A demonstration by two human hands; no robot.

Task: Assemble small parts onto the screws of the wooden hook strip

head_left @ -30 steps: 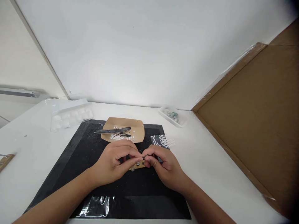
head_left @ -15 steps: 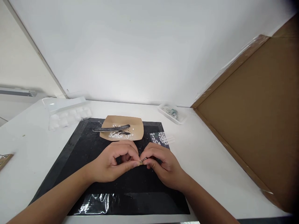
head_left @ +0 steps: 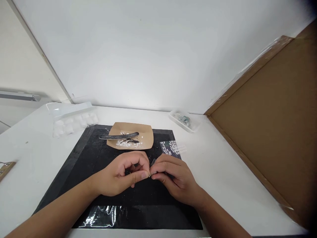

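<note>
Over the black mat (head_left: 119, 195), my left hand (head_left: 121, 173) and my right hand (head_left: 173, 177) meet with their fingertips together. Thumb and forefinger of my left hand pinch a tiny piece (head_left: 150, 175), too small to name. My right fingers are closed at the same spot, where the grip is mostly hidden. A short shiny sliver (head_left: 153, 162) sticks up beside my right forefinger. Just beyond the hands, a brown paper tray (head_left: 146, 130) holds white flakes (head_left: 127, 142) and dark scraps, with a dark curved nail file (head_left: 119, 136) lying across it.
Right of the tray lies a dark card (head_left: 164, 147) with many small white pieces. A white dish (head_left: 184, 120) with a tangled bluish thing stands behind it. A clear box (head_left: 74, 122) with white contents is at back left. Cardboard (head_left: 262, 125) walls the right side; a clipboard (head_left: 6, 170) edges in left.
The right fingers have shifted and closed more around the tiny piece, and a shiny sliver now shows above them. The left hand stays nearly in place. The whole view has shifted slightly.
</note>
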